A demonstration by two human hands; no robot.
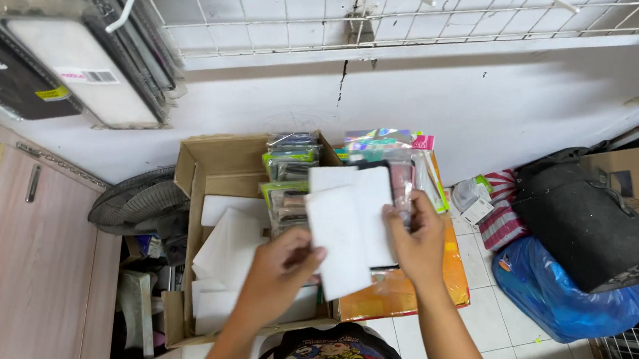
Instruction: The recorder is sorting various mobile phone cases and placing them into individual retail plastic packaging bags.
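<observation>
Above open cardboard box [218,168], both grips clenched on white cards [346,227]: left hand [276,271] lower edge, right hand [415,244] rt edge.

Both hands hold flat white rectangular packets over an open brown cardboard box [207,164]. The left hand [278,267] grips the lower edge of the front white packet [337,242]; the right hand [415,240] clasps the rear white packet [370,191] and clear plastic sleeves behind it. More white packets [227,244] lie inside the box. A blue plastic bag [561,293] rests on the tiled floor [490,322].
</observation>
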